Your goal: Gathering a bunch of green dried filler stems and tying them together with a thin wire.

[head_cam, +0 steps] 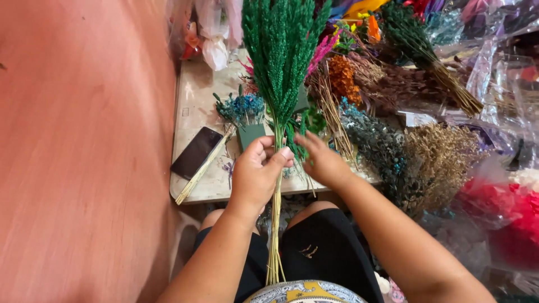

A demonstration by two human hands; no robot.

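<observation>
- Head view: the left hand (255, 177) is closed around the pale stalks of a tall green dried bunch (279, 50), thumb and fingers pinched just below the plumes. The bunch stands upright before the person, its straw ends reaching down between the knees.
- The right hand (323, 163) is partly open, fingers spread and pointing left toward the same stalks. It touches or nearly touches them; I cannot tell whether it grips anything.
- Judged risk: the stalks look thin and brittle, so a tighter squeeze or a sideways tug from the right hand could snap them or pull stems out of the bunch. Loose ends hang free below the grip and could slip and scatter.
- The desk (193, 101) is crowded. A dark phone (196, 152) lies near its left edge, beside a loose bundle of pale stems (202, 171), and a sweep of the bunch could knock either off.
- Packaging: clear crinkled plastic wrap (505, 84) covers bundles at upper right. Red flowers in a clear sleeve (505, 213) sit at right. A white wrapped bundle (216, 50) hangs at the top. No label is legible.
</observation>
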